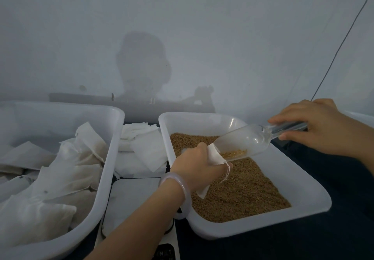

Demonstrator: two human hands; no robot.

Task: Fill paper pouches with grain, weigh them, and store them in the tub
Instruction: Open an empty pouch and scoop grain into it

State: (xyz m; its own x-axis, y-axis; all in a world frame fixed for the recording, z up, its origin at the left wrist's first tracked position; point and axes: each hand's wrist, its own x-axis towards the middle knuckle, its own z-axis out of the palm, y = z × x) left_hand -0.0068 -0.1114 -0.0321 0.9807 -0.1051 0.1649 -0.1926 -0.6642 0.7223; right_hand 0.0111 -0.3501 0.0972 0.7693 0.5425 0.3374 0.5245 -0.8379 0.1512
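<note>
Left tub [60,116]: the largest container, white plastic, at your left. It holds a loose heap of filled pouches [66,170], overlapping too much for you to count them exactly.
Grain tray [293,174]: the second white container, at your right. A layer of brown grain [242,195] covers its floor; the walls are bare.
Scale [129,197]: one, between the two containers, its flat white platform partly under your left forearm.
Empty pouches [145,144]: one untidy stack of flat white pouches behind the scale, between the containers. You cannot count the sheets.
Scoop [249,140]: one, clear plastic, held tilted over the grain tray, mouth down towards the pouch. A little grain sits near its lip.
Right hand [315,124]: your fingers and thumb are wrapped round the scoop's handle, above the tray's far right rim.
Left hand [194,166]: curled round the pouch, above the grain tray near its left wall. A pale bangle [180,191] circles the wrist.
Pouch [214,154]: one in hand, thin white paper, mostly hidden by your fingers. Its top edge meets the scoop's lip and a lower corner pokes out beneath your hand.
String [227,171]: one thin white thread dangling from the pouch over the grain.
</note>
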